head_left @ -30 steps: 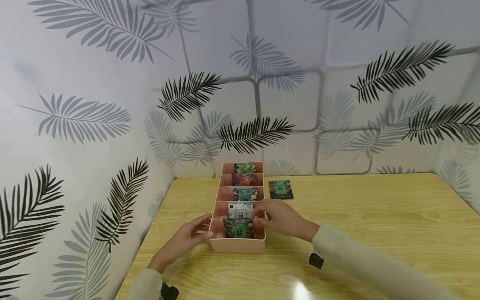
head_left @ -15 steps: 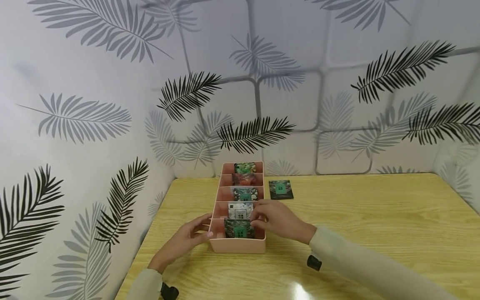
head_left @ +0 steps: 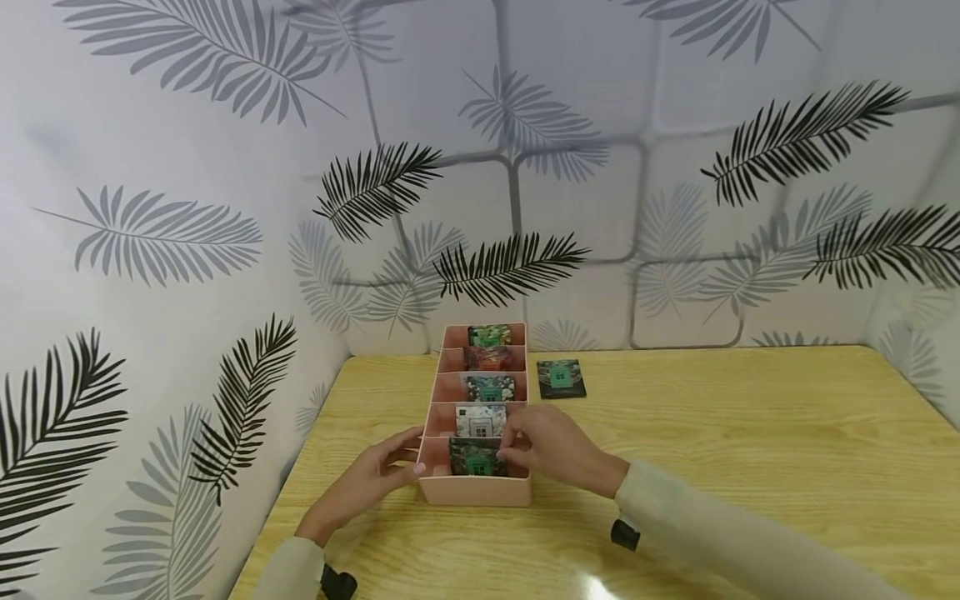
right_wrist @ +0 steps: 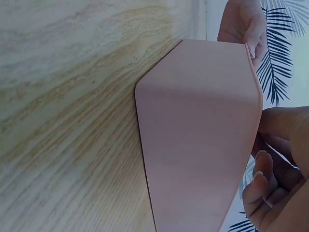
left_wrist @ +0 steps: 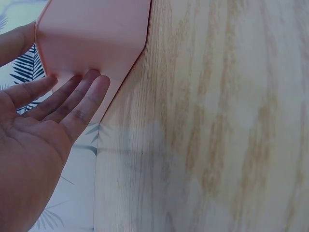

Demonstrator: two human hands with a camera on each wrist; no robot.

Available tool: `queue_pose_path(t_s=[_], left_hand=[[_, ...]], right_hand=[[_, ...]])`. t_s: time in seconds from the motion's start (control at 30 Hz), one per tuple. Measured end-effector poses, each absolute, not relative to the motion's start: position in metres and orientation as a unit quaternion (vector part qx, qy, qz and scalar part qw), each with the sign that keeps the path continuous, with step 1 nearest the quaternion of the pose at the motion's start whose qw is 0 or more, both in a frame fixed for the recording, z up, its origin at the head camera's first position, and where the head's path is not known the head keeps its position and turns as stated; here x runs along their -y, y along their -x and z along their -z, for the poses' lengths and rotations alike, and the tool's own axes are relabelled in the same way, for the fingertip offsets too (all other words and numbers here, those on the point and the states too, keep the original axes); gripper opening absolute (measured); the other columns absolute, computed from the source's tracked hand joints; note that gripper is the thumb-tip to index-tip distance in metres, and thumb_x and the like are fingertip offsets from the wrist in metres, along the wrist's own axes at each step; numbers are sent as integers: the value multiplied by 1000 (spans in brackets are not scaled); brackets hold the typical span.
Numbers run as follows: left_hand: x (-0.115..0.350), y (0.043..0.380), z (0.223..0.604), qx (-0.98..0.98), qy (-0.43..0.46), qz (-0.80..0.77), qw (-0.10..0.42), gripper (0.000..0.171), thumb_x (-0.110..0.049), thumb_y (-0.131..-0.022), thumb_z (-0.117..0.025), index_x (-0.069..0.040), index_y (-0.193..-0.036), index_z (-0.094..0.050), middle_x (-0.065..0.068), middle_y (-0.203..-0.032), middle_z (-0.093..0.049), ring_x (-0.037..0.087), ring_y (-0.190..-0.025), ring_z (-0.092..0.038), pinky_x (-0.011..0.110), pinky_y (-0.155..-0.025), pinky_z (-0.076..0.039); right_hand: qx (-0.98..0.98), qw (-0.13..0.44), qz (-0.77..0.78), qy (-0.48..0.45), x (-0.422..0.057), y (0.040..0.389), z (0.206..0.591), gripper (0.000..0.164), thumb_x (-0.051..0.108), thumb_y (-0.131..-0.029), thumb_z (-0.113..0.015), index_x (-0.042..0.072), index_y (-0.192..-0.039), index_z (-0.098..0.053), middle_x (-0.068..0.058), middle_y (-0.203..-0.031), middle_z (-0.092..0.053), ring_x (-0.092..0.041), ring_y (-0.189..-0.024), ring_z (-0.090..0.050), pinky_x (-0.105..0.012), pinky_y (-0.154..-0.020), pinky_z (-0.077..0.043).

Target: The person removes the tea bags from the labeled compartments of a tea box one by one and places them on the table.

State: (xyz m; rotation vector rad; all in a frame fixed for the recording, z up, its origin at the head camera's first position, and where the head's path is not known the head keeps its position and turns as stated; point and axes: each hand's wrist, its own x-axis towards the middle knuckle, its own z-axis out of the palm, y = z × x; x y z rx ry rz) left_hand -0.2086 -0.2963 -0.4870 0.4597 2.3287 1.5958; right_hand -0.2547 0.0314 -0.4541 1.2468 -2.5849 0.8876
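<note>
A pink long box (head_left: 474, 493) with several compartments in a row stands on the table. In its front compartment is an upright dark sachet with a green label (head_left: 467, 464). My right hand (head_left: 562, 450) reaches over the box's right rim and pinches this sachet's right edge between thumb and fingers; the right wrist view hides the fingertips behind the pink wall. My left hand (head_left: 367, 483) rests its fingertips on the box's left side, thumb at the front left corner. In the left wrist view, extended fingers (left_wrist: 79, 108) touch the outer wall.
Behind the front sachet, a white sachet (head_left: 480, 422), a dark floral one (head_left: 491, 388), a red one (head_left: 487, 359) and a green-yellow one (head_left: 489, 336) fill the other compartments. Another dark sachet (head_left: 561, 379) lies flat on the wooden table (head_left: 712, 467), right of the box.
My right hand has shifted slightly left and toward the front, its thumb and fingers now farther over the front sachet's edge. The left hand and the box have stayed put.
</note>
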Motion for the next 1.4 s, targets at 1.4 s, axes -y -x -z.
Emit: queue_pose_path(t_s=[1.4], left_hand=[[296,207,485,-809,-146,-549,147,65,-24,-107,-60,-10,-163,-30,15,-155,-45,35,-136,-49,37,-101,-52]], right_hand=[[858,78,-363,-355,-51,267,435,8,20,-95,-76,23,-100,-81,14,-87,-73,-13,-55,-50,-24,-52,-38]])
